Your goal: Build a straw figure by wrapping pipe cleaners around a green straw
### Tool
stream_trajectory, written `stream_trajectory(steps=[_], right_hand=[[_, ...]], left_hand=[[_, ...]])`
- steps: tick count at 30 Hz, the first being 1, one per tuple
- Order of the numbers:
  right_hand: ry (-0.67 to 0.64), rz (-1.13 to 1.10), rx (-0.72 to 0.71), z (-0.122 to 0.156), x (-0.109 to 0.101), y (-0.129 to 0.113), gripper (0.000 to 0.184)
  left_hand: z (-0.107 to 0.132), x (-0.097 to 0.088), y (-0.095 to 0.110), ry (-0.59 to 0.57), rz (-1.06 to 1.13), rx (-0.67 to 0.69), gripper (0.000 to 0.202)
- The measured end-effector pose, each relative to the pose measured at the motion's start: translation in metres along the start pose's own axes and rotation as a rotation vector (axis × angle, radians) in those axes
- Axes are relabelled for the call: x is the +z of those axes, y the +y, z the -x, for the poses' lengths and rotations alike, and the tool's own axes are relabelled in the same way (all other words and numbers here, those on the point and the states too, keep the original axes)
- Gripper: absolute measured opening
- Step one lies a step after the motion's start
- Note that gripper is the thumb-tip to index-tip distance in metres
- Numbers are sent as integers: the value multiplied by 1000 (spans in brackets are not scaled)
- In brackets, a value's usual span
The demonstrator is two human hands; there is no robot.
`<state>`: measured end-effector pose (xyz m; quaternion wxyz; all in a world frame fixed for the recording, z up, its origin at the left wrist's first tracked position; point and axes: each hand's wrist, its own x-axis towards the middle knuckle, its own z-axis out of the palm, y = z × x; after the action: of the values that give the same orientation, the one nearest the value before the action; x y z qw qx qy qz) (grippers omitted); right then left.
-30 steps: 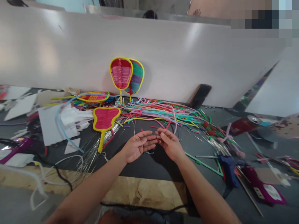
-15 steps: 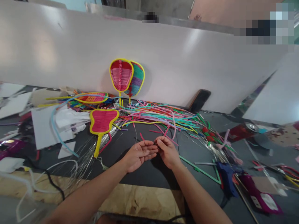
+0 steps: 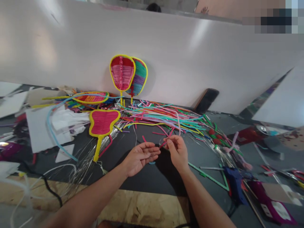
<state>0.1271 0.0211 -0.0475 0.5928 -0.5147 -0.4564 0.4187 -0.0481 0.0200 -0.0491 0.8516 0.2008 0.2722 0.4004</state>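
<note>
My right hand (image 3: 177, 152) pinches a short dark pink pipe cleaner (image 3: 162, 144) between thumb and fingers. Its lower end comes close to the fingertips of my left hand (image 3: 142, 159), which is turned palm up with the fingers stretched out; whether they touch cannot be told. Both hands hover over the dark table (image 3: 152, 179). To their left lies a fan shape (image 3: 104, 123) of pink pipe cleaner with a yellow rim and handle. Behind my hands spreads a heap of coloured pipe cleaners (image 3: 161, 117).
Two more fans (image 3: 121, 74) lean on the white partition (image 3: 178, 57), near a propped phone (image 3: 207, 100). To the right are a blue glue gun (image 3: 234, 185), a green bent strip (image 3: 210, 177), a red can (image 3: 249, 134) and scissors (image 3: 282, 172). White paper (image 3: 42, 133) and wires lie left.
My right hand has moved a little right and up, away from my left fingertips, and the pink pipe cleaner now shows in its pinch. My left hand stays nearly the same.
</note>
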Motion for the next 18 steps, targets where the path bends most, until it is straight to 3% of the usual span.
stream_trajectory(steps=[8,18], right_hand=[[-234,322,-198,-1,-10,6,23],[-225,344,-216,-2,-11,-1,19]], left_hand=[[0,-2,-2,-22,2,-38,28],[2,3,-1,-34,-14,-78,32]])
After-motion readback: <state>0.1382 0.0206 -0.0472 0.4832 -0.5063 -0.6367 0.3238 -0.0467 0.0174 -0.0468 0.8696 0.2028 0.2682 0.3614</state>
